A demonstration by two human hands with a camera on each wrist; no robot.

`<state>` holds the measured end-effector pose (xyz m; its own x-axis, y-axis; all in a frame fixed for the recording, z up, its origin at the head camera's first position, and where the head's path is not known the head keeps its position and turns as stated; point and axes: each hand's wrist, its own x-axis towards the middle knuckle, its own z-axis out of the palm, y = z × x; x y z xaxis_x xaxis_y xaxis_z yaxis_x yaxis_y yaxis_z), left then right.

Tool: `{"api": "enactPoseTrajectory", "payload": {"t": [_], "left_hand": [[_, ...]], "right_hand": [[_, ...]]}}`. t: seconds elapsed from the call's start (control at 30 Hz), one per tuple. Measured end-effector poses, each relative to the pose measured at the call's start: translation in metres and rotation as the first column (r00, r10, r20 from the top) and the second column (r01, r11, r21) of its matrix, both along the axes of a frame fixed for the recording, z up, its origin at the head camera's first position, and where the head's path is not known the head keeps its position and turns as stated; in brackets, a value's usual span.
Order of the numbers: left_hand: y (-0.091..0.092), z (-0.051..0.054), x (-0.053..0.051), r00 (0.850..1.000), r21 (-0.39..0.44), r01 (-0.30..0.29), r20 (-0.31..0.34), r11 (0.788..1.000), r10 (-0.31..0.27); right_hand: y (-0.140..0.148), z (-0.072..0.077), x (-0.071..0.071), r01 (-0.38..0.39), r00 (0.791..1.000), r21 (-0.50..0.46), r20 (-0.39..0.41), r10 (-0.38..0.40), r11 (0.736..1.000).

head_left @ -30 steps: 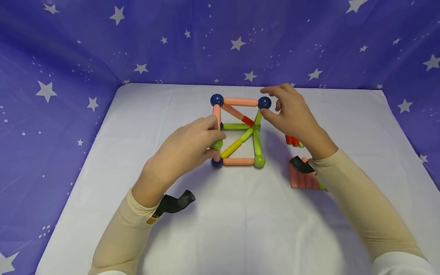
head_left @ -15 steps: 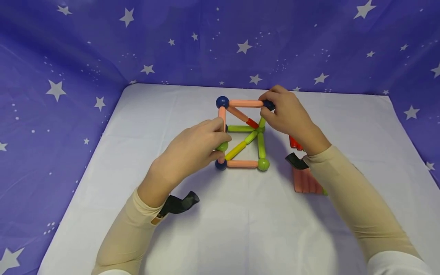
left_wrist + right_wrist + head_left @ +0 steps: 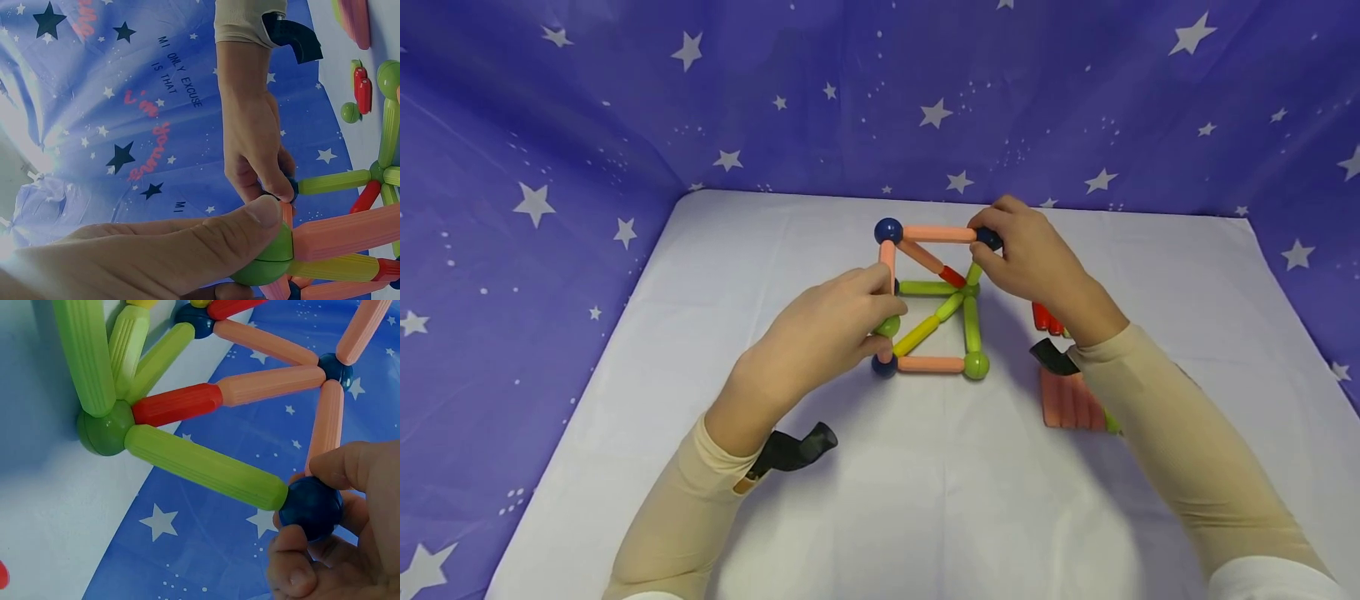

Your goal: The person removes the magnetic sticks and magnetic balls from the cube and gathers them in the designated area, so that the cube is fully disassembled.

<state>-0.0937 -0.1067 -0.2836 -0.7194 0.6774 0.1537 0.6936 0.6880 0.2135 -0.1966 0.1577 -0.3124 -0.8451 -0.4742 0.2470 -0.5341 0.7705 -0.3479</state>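
A cube-like frame of magnetic rods and balls stands on the white table, with blue and green balls at its corners. My left hand grips a green ball at the frame's near left upper corner. Around the dark blue ball at the far right upper corner, the fingers of my right hand are curled. An orange rod runs left from that ball to another blue ball. Below it, a light green rod slopes down to a green ball, where several rods meet.
Right of the frame lie a row of orange rods and some red rods, partly behind my right arm. A loose green ball sits near the red ones. A blue star-patterned cloth hangs behind the table.
My right hand, apart from the blue ball a second ago, has closed its fingers on it. My left hand keeps its hold on the green ball. The head view has shifted slightly.
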Motion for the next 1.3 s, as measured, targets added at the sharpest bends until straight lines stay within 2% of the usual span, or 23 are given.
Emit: {"api": "enactPoseTrajectory", "payload": {"t": [0.43, 0.67, 0.9, 1.1, 1.2, 1.3], "left_hand": [[0.0, -0.002, 0.0, 1.0, 0.001, 0.004, -0.018, 1.0, -0.004], [0.002, -0.004, 0.0, 1.0, 0.016, 0.016, -0.013, 1.0, -0.015], [0.001, -0.004, 0.0, 1.0, 0.019, 0.015, -0.017, 1.0, -0.015], [-0.001, -0.003, 0.0, 1.0, 0.023, 0.011, -0.011, 1.0, -0.011], [-0.001, -0.003, 0.001, 1.0, 0.02, 0.007, -0.013, 1.0, -0.007], [-0.002, -0.003, 0.001, 1.0, 0.021, 0.002, -0.014, 1.0, -0.002]], "right_hand": [[0.007, -0.003, -0.003, -0.059, 0.998, 0.009, -0.01, 0.059, 0.998], [0.016, -0.007, -0.003, -0.053, 0.998, -0.004, -0.02, 0.053, 0.999], [0.018, -0.001, -0.005, -0.046, 0.997, -0.031, 0.06, 0.048, 0.998], [0.021, -0.002, -0.01, 0.01, 0.992, -0.088, 0.125, 0.001, 0.996], [0.023, -0.004, -0.012, 0.06, 0.983, -0.136, 0.178, -0.036, 0.989], [0.026, -0.007, -0.014, 0.117, 0.965, -0.217, 0.256, -0.059, 0.969]]}}
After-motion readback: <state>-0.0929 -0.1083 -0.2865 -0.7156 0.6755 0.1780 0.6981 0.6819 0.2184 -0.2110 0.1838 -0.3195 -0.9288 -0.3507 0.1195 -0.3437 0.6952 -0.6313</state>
